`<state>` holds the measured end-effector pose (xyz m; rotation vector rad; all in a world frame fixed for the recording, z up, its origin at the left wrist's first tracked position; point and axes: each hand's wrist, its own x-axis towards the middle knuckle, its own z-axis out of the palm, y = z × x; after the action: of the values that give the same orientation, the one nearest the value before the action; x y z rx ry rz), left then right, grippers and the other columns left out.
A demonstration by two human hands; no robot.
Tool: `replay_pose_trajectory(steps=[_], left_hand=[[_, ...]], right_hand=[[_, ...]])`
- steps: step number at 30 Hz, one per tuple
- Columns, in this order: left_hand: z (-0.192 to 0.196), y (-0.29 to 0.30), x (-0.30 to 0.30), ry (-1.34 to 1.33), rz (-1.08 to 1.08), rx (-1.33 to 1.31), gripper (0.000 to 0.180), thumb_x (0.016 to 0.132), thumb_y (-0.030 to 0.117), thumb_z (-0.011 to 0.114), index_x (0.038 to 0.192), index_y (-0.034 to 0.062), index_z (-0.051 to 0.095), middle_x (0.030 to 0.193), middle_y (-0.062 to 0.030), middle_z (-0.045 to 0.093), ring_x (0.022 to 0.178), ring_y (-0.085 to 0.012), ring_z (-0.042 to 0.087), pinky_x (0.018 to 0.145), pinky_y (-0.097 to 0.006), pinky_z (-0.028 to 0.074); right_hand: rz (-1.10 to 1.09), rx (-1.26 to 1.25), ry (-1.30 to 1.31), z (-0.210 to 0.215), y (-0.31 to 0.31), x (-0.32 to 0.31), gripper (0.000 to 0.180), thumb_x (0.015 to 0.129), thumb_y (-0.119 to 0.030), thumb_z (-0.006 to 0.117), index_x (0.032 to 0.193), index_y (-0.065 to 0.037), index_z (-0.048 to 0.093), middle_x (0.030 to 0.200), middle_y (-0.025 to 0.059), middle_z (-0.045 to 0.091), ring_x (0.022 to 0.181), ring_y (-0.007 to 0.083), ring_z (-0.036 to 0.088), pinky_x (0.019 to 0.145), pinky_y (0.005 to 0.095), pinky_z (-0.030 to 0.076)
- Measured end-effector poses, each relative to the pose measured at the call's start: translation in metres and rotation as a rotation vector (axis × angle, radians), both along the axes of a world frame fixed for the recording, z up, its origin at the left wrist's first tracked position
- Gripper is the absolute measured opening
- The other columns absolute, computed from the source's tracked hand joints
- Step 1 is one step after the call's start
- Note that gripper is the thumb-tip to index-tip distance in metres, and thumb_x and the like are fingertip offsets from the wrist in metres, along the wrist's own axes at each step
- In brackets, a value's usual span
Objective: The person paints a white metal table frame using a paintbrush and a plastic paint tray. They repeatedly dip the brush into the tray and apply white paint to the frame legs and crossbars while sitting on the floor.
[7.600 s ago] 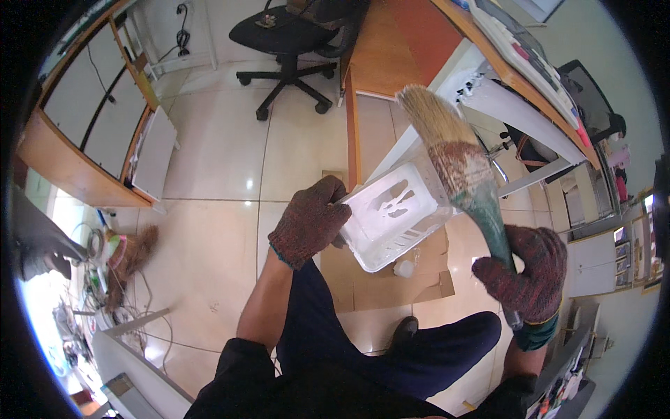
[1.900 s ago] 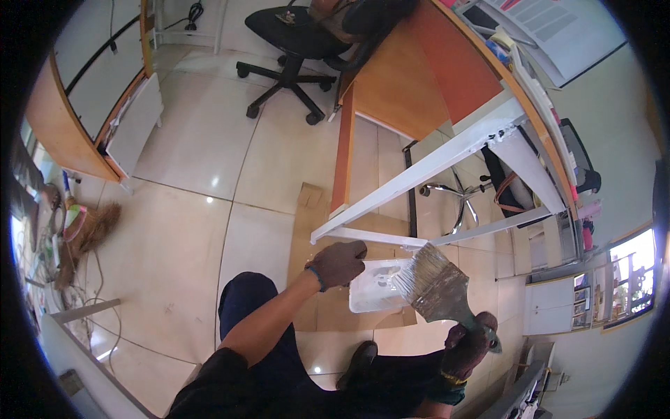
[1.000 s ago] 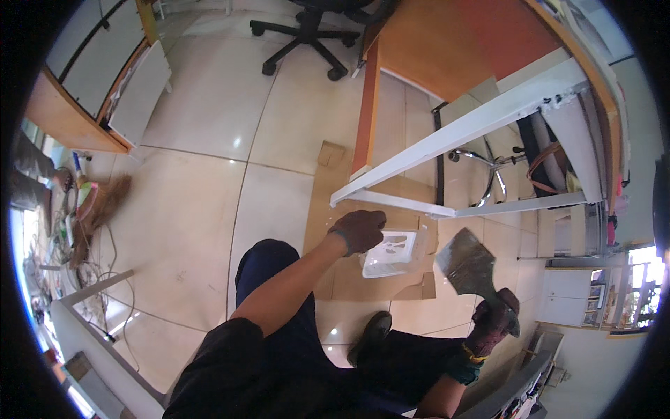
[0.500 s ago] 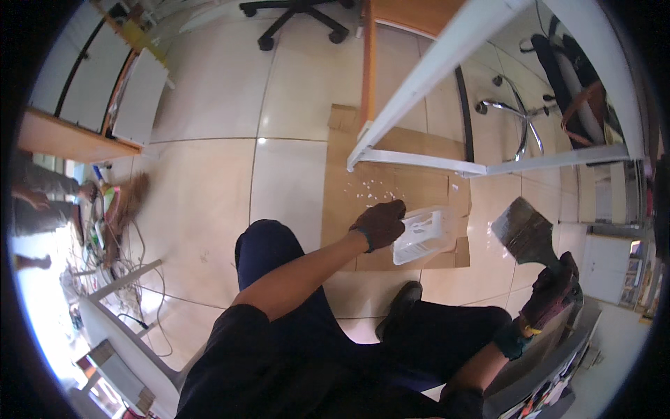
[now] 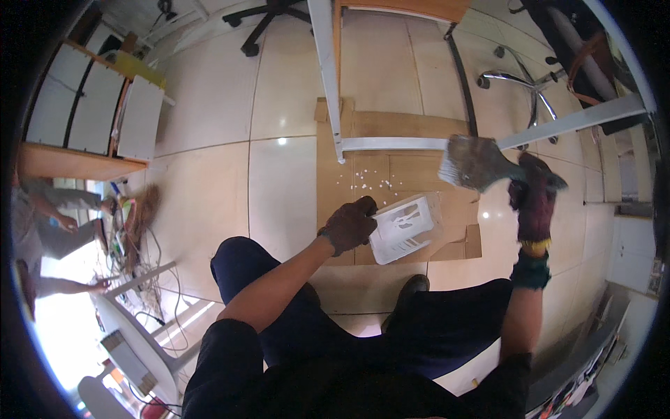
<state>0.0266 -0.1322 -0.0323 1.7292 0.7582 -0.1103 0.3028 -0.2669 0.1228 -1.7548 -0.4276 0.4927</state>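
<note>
My left hand (image 5: 351,225), in a dark brown work glove, grips the near edge of a white plastic tub (image 5: 406,227) tilted over a sheet of brown cardboard (image 5: 391,160) on the tiled floor. My right hand (image 5: 533,199), also gloved, holds a wide paintbrush (image 5: 476,163) by its handle, bristles pointing left, above the cardboard's right side and right of the tub. A white metal table frame (image 5: 391,143) stands on the cardboard just beyond both hands. Small white paint drops (image 5: 366,185) speckle the cardboard near the frame's corner.
My dark-trousered legs and one shoe (image 5: 412,290) are at the cardboard's near edge. An office chair base (image 5: 269,17) sits far ahead, a chrome chair base (image 5: 520,77) at the upper right. White cabinets (image 5: 112,119) line the left. Other people (image 5: 42,237) and tangled cables (image 5: 146,230) lie left.
The view has tipped down from the desk to the floor. Tub and brush were lowered from chest height to just above the cardboard. The brush has swung from upright to pointing left.
</note>
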Motion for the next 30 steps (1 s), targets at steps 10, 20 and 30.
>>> replay_pose_trajectory(steps=[10,20,30], left_hand=[[0.025,-0.025,-0.024,0.164,0.175,-0.052,0.026,0.079,0.012,0.057,0.1,-0.0018,0.049,0.096,-0.0173,0.063,0.062,-0.024,0.065,0.058,-0.036,0.055],[0.03,-0.046,-0.024,0.176,0.079,0.059,0.025,0.081,0.012,0.056,0.101,-0.0012,0.051,0.086,-0.0159,0.065,0.06,-0.0231,0.066,0.06,-0.036,0.053],[0.038,-0.047,-0.019,0.231,0.139,-0.05,0.021,0.081,0.012,0.056,0.098,0.0005,0.052,0.084,-0.0154,0.066,0.06,-0.0216,0.066,0.06,-0.035,0.053]], right_hand=[[0.439,0.173,0.231,-0.12,0.111,0.003,0.03,0.089,-0.026,0.057,0.111,-0.005,0.059,0.069,0.006,0.06,0.049,0.01,0.054,0.041,0.0207,0.043],[0.334,0.108,0.281,-0.161,0.122,0.01,0.026,0.086,-0.03,0.061,0.099,-0.008,0.062,0.062,0.0052,0.059,0.044,0.0111,0.051,0.038,0.0246,0.039],[0.259,0.175,0.154,-0.137,0.109,0.044,0.025,0.083,-0.033,0.064,0.091,-0.01,0.063,0.059,0.001,0.057,0.042,0.0072,0.047,0.036,0.0211,0.034]])
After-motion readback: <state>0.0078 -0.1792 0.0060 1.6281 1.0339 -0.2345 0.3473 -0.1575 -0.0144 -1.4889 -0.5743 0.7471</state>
